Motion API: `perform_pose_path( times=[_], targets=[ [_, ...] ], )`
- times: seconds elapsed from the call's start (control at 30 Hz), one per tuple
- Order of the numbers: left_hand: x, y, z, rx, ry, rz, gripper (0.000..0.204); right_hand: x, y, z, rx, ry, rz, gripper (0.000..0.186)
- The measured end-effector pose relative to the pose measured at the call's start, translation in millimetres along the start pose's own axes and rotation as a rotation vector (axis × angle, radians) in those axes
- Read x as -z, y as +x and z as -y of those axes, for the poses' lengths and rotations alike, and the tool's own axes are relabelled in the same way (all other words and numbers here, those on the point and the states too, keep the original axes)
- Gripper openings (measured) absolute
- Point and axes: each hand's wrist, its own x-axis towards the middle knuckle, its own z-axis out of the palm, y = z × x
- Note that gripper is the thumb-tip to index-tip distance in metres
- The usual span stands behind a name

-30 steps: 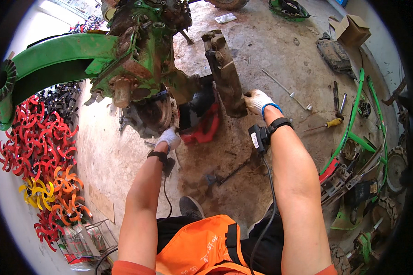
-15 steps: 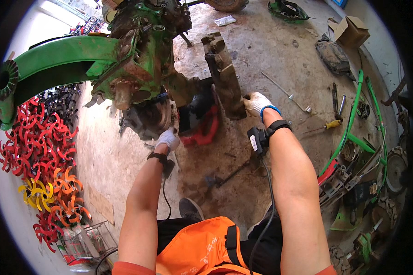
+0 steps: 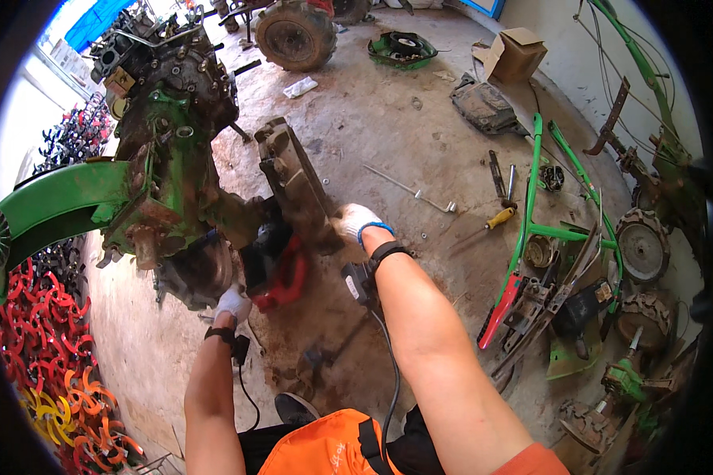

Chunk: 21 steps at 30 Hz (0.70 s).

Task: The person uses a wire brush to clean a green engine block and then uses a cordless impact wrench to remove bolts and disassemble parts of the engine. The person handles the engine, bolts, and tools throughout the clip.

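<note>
A green machine body (image 3: 158, 182) with a greasy engine top and a curved green arm (image 3: 71, 190) fills the left. My gloved left hand (image 3: 232, 302) grips the lower edge of a round metal housing (image 3: 202, 273) under it, fingertips partly hidden. My gloved right hand (image 3: 352, 223) is closed on the side of a long, dirty, upright metal part (image 3: 293, 182). Between my hands, low down, sit a red part (image 3: 285, 277) and a black part partly behind the long piece.
Piles of colored curved blades (image 3: 43, 340) line the left. At right lie green tube frames (image 3: 535, 190), wheels (image 3: 642, 245), tools (image 3: 499, 218) and a bent rod (image 3: 412, 194). A cardboard box (image 3: 515, 55) and a wheeled machine (image 3: 293, 36) stand farther back.
My view has turned up and to the right, showing more wheels and wall-side parts. Both hands stay on the same metal parts.
</note>
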Motion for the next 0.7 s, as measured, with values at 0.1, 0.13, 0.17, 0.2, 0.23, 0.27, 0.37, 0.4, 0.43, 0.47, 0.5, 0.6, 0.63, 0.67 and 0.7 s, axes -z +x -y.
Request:
perform_pose_path(
  times=[0.1,0.13,0.17,0.2,0.23,0.27,0.37,0.4,0.43,0.47,0.5,0.6,0.63,0.67,0.7],
  targets=[
    [3.1,-1.8,-6.2,0.109,-0.09,0.142,0.052,3.6,-1.2,3.0,-0.069,0.03,0.047,0.047],
    [2.5,-3.8,-7.0,0.158,-0.239,0.218,0.053,3.4,-2.2,3.7,-0.077,0.04,0.053,0.047],
    [2.7,-3.5,-9.0,0.122,-0.145,0.125,0.053,3.3,-2.8,4.1,-0.097,0.058,0.06,0.047],
    [3.7,-4.2,-9.8,0.093,-0.063,0.043,0.053,3.2,-2.9,4.9,-0.089,0.036,0.051,0.048],
    [5.0,-7.0,-9.4,0.068,0.02,-0.05,0.053,2.6,-3.8,5.1,-0.088,0.017,0.034,0.049],
    [7.3,-5.6,-12.4,0.038,0.011,0.068,0.055,2.4,-4.1,5.3,-0.074,0.015,0.017,0.049],
    [11.2,-13.3,-17.7,0.089,-0.019,0.135,0.053,1.2,-5.7,4.9,-0.048,0.01,0.018,0.049],
    [12.0,-16.1,-20.0,0.106,0.011,-0.005,0.05,1.6,-5.5,4.3,-0.052,0.007,0.018,0.049],
    [13.6,-16.6,-22.7,0.107,-0.058,0.059,0.049,2.3,-4.9,3.7,-0.043,0.01,0.019,0.049],
    [14.3,-18.2,-24.0,0.121,-0.125,0.14,0.048,2.4,-4.4,3.6,-0.042,0.011,0.019,0.049],
    [14.5,-19.5,-24.7,0.134,-0.197,0.217,0.047,2.7,-4.2,3.5,-0.055,0.006,0.032,0.049],
    [12.8,-20.1,-25.0,0.039,-0.013,-0.017,0.047,3.6,-3.4,4.4,-0.065,0.035,0.068,0.049],
    [12.6,-19.2,-24.7,0.004,0.122,-0.092,0.048,3.9,-3.0,4.5,-0.052,0.028,0.058,0.049],
    [12.4,-18.2,-24.6,0.005,0.052,-0.035,0.048,3.5,-3.1,4.2,-0.046,0.029,0.052,0.049],
    [12.8,-17.5,-24.4,0.035,-0.008,0.051,0.049,2.7,-3.3,3.8,-0.049,0.03,0.06,0.049]
  ],
)
